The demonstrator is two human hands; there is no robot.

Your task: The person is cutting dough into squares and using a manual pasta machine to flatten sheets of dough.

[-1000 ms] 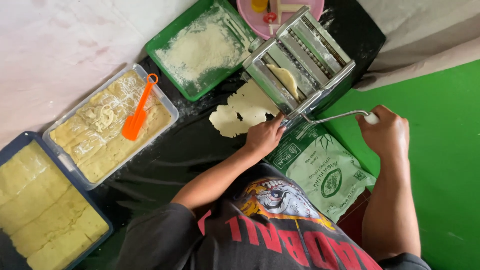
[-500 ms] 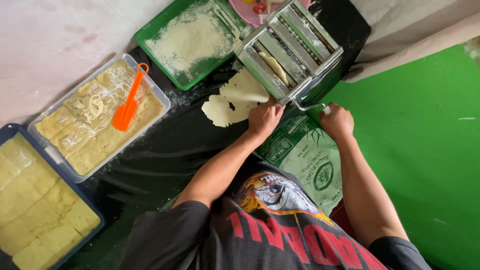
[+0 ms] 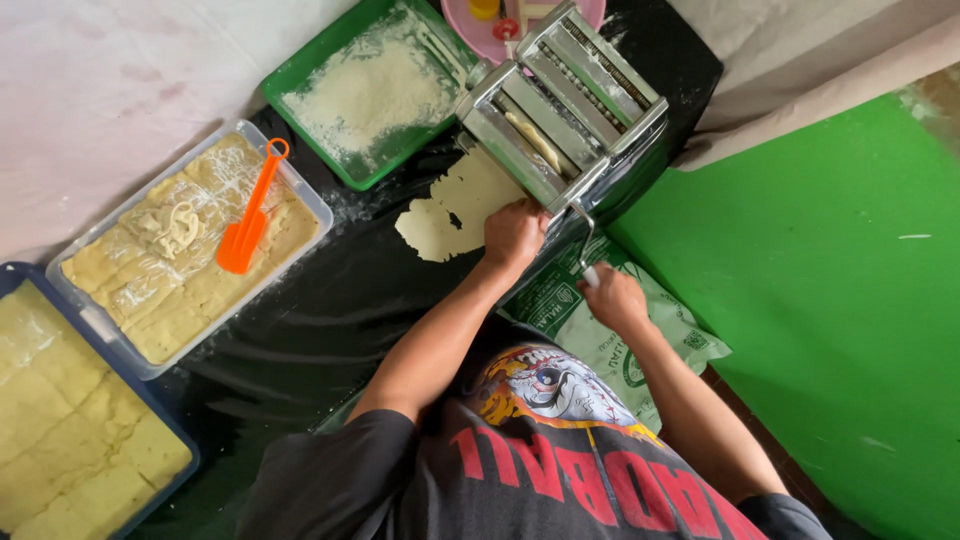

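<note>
A metal pasta roller (image 3: 560, 110) stands on a black sheet (image 3: 330, 310), with a strip of dough in its rollers. A thin, ragged dough sheet (image 3: 450, 212) lies on the black sheet to the roller's left. My left hand (image 3: 515, 235) is curled at the roller's near corner, on the end of that dough sheet. My right hand (image 3: 612, 297) grips the white knob of the crank handle (image 3: 585, 240), which points down toward me.
A green tray of flour (image 3: 300, 90) sits behind the dough sheet. A clear tub of dough pieces (image 3: 310, 215) holds an orange scraper (image 3: 248, 215). A blue tray of dough slabs (image 3: 20, 275) is at far left, a pink plate (image 3: 470, 30) behind the roller, and a printed sack (image 3: 600, 350) lies under my arms.
My right hand has swung the crank from out at the right down toward my body. My left hand has stayed at the roller's corner by the dough sheet.
</note>
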